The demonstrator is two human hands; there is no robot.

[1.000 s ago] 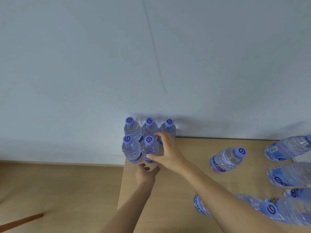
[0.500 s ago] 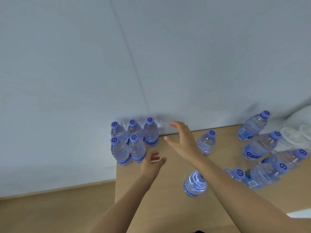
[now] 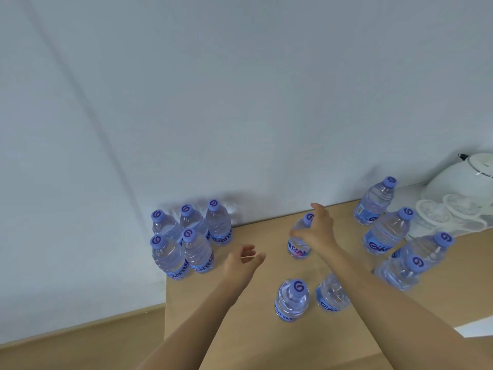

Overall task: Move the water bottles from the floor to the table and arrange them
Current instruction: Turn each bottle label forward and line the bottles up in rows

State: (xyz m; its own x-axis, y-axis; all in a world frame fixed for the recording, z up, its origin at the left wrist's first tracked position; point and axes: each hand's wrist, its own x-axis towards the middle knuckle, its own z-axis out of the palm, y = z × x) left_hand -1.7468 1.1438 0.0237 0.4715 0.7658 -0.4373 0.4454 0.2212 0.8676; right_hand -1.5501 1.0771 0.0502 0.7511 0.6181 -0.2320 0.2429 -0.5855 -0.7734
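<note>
Five upright water bottles with purple caps form a tight group (image 3: 190,236) at the back left corner of the wooden table (image 3: 240,329). A lone upright bottle (image 3: 298,245) stands near the table's middle back. My right hand (image 3: 318,231) curves around its upper part, thumb in front, fingers spread, index finger raised. My left hand (image 3: 244,260) hovers open between the group and that bottle, holding nothing. Two more bottles (image 3: 292,300) stand nearer to me, one partly hidden under my right forearm. Several bottles (image 3: 386,233) cluster at the right.
A white kettle (image 3: 464,177) and clear plastic cups (image 3: 440,213) sit at the back right by the wall. The table's left edge drops to a wooden floor (image 3: 80,348). A pale wall runs right behind the table.
My right hand left the grouped bottles and moved right to the lone bottle. My left hand lifted away from the group and opened. The view swung to the right.
</note>
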